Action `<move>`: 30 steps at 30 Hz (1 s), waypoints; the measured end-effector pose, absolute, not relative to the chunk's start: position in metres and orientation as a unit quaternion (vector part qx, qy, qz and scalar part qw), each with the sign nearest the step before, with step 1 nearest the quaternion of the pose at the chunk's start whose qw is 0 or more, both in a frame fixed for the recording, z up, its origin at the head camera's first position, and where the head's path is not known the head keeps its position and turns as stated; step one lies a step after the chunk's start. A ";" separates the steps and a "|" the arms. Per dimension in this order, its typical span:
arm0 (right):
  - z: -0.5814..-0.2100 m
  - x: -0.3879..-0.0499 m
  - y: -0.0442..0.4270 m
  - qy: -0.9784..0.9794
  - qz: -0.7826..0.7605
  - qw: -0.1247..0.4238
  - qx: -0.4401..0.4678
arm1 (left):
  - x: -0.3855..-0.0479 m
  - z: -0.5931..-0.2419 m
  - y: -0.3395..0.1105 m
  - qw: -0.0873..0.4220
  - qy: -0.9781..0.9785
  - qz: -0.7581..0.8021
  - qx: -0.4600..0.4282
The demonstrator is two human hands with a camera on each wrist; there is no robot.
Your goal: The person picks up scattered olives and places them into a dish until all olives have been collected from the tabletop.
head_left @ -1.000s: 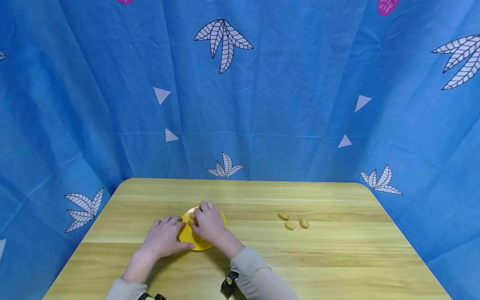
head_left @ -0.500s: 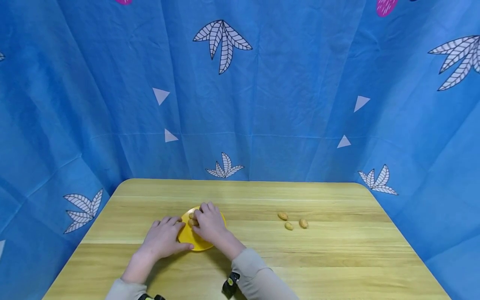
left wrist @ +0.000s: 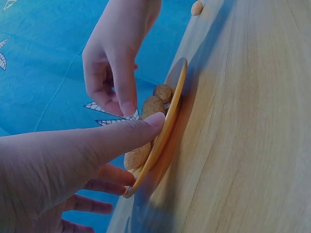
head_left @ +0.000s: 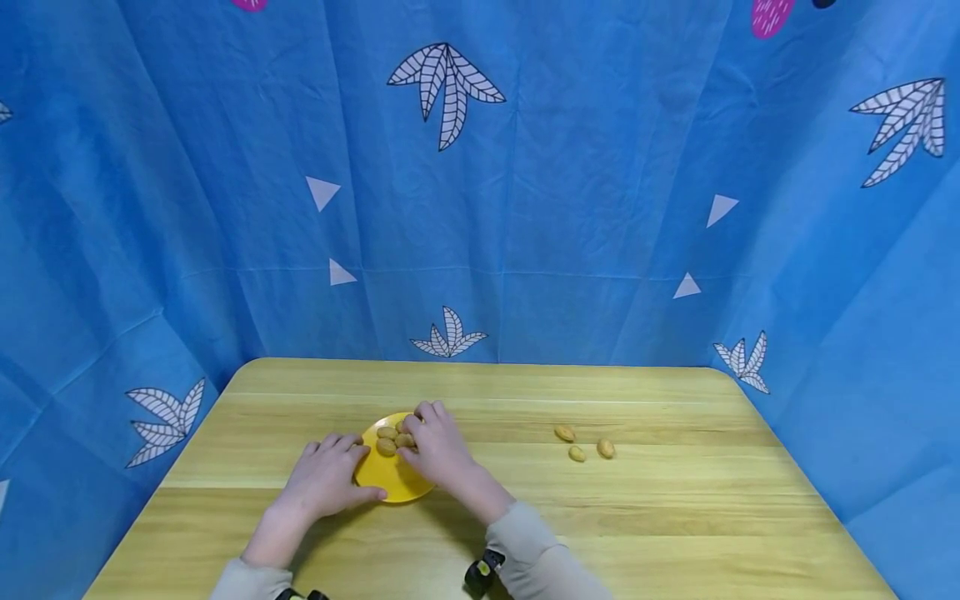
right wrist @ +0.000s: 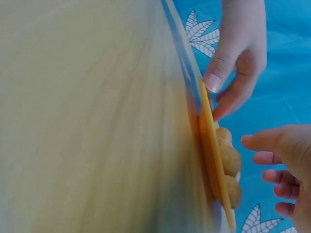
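Several tan, oval, walnut-like nuts lie together on a small yellow plate, left of the table's middle. My left hand holds the plate at its left side, the thumb on the near rim and the index finger against the edge; its other fingers stick out free. Just right of the nuts, my right hand hovers over the plate's right part, partly covering it. In the right wrist view its fingers are loosely bent and apart from the nuts, with nothing between them.
Three more nuts lie loose on the wooden table, right of its middle. A blue patterned curtain hangs behind the table and along both sides. Dark wrist cameras sit near the sleeves.
My right hand has drawn back to the right from the nuts, uncovering more of them on the plate. The left hand and the plate stay in place.
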State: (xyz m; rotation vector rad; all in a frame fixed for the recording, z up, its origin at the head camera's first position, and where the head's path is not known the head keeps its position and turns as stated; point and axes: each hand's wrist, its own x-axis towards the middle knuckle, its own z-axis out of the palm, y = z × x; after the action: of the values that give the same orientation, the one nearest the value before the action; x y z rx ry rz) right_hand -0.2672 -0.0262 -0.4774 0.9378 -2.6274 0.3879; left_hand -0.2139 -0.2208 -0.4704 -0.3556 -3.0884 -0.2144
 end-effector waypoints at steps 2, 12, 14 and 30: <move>-0.476 -0.267 -0.021 -0.922 0.143 0.156 0.323 | -0.214 -0.470 -0.221 0.010 -0.991 -0.069 -0.112; -0.471 -0.266 0.013 -0.926 0.163 0.151 0.306 | -0.215 -0.470 -0.220 -0.004 -0.992 -0.070 -0.103; -0.472 -0.266 0.021 -0.925 0.167 0.155 0.306 | -0.214 -0.470 -0.220 -0.004 -0.992 -0.071 -0.103; -0.470 -0.267 0.086 -0.930 0.211 0.169 0.248 | -0.214 -0.470 -0.221 -0.001 -0.992 -0.073 -0.104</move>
State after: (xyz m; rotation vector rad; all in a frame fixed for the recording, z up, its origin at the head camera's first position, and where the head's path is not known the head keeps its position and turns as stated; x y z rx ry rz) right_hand -0.2673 0.0861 -0.4700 0.7041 -2.6451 0.6003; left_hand -0.2144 -0.2205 -0.4705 -0.3271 -3.1175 -0.2286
